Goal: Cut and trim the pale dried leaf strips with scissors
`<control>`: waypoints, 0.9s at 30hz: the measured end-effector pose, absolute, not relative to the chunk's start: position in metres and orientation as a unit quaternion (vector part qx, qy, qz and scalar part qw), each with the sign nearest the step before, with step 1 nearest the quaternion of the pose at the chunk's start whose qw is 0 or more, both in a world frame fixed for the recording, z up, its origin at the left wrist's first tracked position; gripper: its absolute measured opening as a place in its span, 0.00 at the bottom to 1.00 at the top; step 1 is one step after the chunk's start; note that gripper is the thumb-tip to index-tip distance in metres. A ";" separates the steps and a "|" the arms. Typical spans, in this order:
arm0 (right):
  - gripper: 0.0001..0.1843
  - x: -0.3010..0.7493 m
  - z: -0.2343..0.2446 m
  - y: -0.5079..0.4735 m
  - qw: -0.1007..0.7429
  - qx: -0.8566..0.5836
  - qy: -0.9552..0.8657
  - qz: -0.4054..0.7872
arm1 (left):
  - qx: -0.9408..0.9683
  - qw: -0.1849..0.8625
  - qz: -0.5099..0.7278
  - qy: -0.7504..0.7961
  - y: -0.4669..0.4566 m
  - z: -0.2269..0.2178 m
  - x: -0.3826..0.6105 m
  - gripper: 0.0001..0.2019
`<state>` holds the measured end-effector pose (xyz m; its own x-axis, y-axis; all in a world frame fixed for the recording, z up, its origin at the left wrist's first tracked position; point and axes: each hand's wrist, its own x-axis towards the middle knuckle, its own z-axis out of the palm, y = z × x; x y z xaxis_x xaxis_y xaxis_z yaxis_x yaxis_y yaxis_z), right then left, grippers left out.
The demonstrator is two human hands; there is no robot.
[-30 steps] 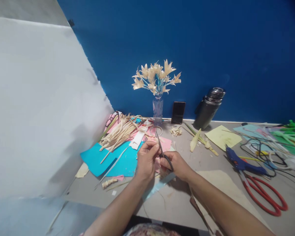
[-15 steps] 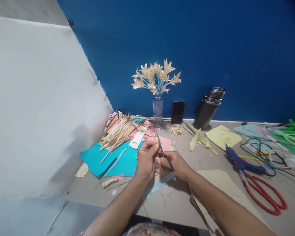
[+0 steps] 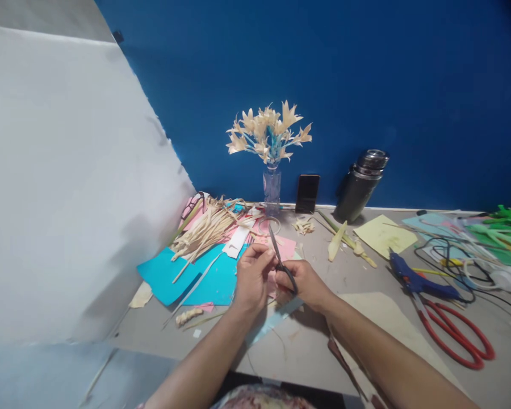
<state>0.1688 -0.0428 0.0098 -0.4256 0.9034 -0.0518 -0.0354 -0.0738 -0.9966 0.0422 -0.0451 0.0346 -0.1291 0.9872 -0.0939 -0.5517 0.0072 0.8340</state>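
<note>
Small dark-handled scissors [image 3: 275, 247] are in my right hand [image 3: 300, 279], fingers closed round the handles and blades pointing up and away from me. My left hand [image 3: 252, 276] is closed in a pinch right beside the blades; what its fingertips hold is too small to make out. Under and behind my hands lie pink paper [image 3: 284, 247] and a ring-shaped roll [image 3: 269, 225]. To the left, a bundle of pale dried strips [image 3: 208, 227] rests on blue paper [image 3: 215, 284]. Pale handmade flowers [image 3: 269, 133] stand in a clear bottle [image 3: 272, 192] at the back.
A phone [image 3: 308, 193] and a dark flask [image 3: 361, 186] lean against the blue wall. On the right lie a blue glue gun [image 3: 419, 278], red-handled scissors [image 3: 455, 332], tangled cords [image 3: 445, 258] and yellow paper [image 3: 385, 236]. Pale husk pieces [image 3: 338, 241] lie right of centre.
Both hands stay close together with nearly the same pose. The small scissors have shifted very slightly to the left in view, along with the whole scene.
</note>
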 end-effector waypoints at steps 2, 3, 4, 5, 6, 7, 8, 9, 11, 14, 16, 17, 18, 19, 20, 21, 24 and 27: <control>0.25 0.169 0.013 -0.042 0.397 -0.389 -0.549 0.624 | 0.278 0.613 0.634 0.381 -0.047 0.036 0.042 0.13; 0.24 0.170 0.015 -0.041 0.410 -0.395 -0.536 0.624 | 0.279 0.624 0.623 0.381 -0.048 0.037 0.041 0.13; 0.21 0.172 0.017 -0.040 0.424 -0.403 -0.521 0.622 | 0.282 0.634 0.610 0.382 -0.049 0.038 0.040 0.12; 0.19 0.173 0.018 -0.038 0.437 -0.411 -0.509 0.618 | 0.288 0.643 0.596 0.385 -0.051 0.039 0.039 0.12; 0.18 0.175 0.019 -0.036 0.450 -0.417 -0.500 0.611 | 0.297 0.649 0.583 0.389 -0.053 0.040 0.038 0.11; 0.17 0.177 0.020 -0.034 0.461 -0.420 -0.496 0.604 | 0.308 0.654 0.568 0.393 -0.055 0.040 0.037 0.11; 0.16 0.179 0.021 -0.032 0.470 -0.418 -0.494 0.601 | 0.320 0.660 0.551 0.398 -0.056 0.040 0.037 0.10; 0.16 0.181 0.021 -0.030 0.474 -0.411 -0.492 0.604 | 0.331 0.668 0.532 0.403 -0.058 0.039 0.036 0.10; 0.16 0.185 0.020 -0.028 0.474 -0.391 -0.488 0.620 | 0.356 0.680 0.496 0.406 -0.060 0.037 0.035 0.09; 0.16 0.188 0.019 -0.027 0.456 -0.374 -0.494 0.639 | 0.389 0.683 0.468 0.403 -0.063 0.033 0.034 0.07; 0.16 0.189 0.019 -0.028 0.442 -0.372 -0.507 0.640 | 0.401 0.685 0.459 0.399 -0.064 0.032 0.033 0.06; 0.16 0.189 0.019 -0.029 0.437 -0.373 -0.513 0.638 | 0.403 0.687 0.458 0.394 -0.065 0.032 0.033 0.05; 0.16 0.189 0.020 -0.029 0.436 -0.375 -0.518 0.634 | 0.402 0.692 0.458 0.387 -0.065 0.031 0.032 0.05; 0.15 0.189 0.020 -0.030 0.438 -0.378 -0.519 0.629 | 0.398 0.697 0.460 0.378 -0.066 0.031 0.032 0.06; 0.15 0.188 0.020 -0.030 0.445 -0.381 -0.515 0.626 | 0.393 0.704 0.463 0.368 -0.066 0.031 0.032 0.06; 0.15 0.188 0.021 -0.030 0.455 -0.383 -0.505 0.625 | 0.388 0.708 0.466 0.361 -0.066 0.030 0.032 0.07; 0.13 0.184 0.021 -0.032 0.487 -0.375 -0.467 0.636 | 0.386 0.695 0.486 0.364 -0.065 0.026 0.035 0.10; 0.12 0.180 0.022 -0.035 0.493 -0.353 -0.443 0.660 | 0.391 0.676 0.508 0.363 -0.062 0.019 0.038 0.12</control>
